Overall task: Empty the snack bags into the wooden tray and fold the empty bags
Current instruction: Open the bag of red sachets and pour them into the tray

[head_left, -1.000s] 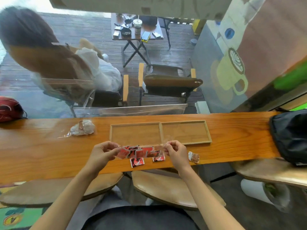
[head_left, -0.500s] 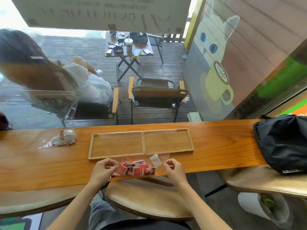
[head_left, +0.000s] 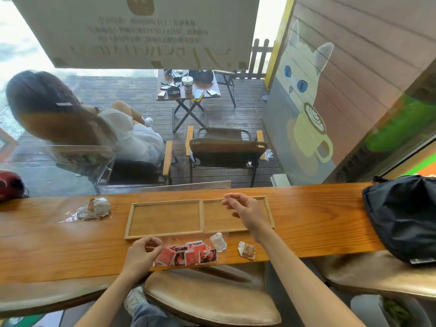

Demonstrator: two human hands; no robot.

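A two-compartment wooden tray (head_left: 165,218) lies on the wooden counter (head_left: 47,244), both compartments bare. In front of it lies a clear snack bag (head_left: 188,253) holding several red packets. My left hand (head_left: 141,253) pinches that bag's left end. My right hand (head_left: 245,211) hovers over the tray's right compartment, fingers loosely curled with nothing visible in them. A small white wrapped snack (head_left: 218,241) and a brown wrapped snack (head_left: 246,250) lie loose just right of the bag. A second crumpled clear bag (head_left: 94,208) sits left of the tray.
A black bag (head_left: 401,218) takes up the counter's right end and a red object (head_left: 9,187) its far left end. Padded stools (head_left: 212,300) stand under the near edge. Behind the counter is a window; outside are a seated person, chairs and a small table.
My right hand let go of the bag's right end and rose over the tray's right compartment. My left hand stays on the bag's left end. The view tilted up.
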